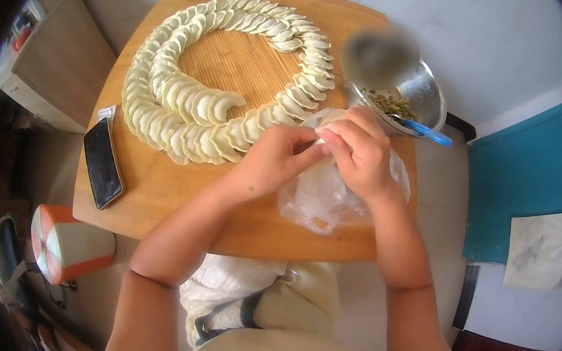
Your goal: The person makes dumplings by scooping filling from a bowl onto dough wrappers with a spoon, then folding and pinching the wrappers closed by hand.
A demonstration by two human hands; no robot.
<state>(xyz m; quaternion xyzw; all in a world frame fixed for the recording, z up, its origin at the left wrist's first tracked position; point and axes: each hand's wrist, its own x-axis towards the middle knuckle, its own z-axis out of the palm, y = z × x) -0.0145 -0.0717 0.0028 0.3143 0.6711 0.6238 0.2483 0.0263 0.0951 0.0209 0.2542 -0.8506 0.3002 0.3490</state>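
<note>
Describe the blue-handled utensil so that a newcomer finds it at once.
Find the wooden table; at its right edge is a silver bowl of filling. The utensil leans over its near rim; its bright blue handle stands out beside the whitish bag.

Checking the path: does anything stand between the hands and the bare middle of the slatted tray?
Yes: the near arc of dumplings lies between the left hand, right hand and the bare middle of the slatted tray. Nothing taller shows there.

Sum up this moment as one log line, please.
left hand, right hand: pinching pale piece, mostly hidden | below: plastic bag | dumplings: curved rows on mat | metal bowl: filling
</note>
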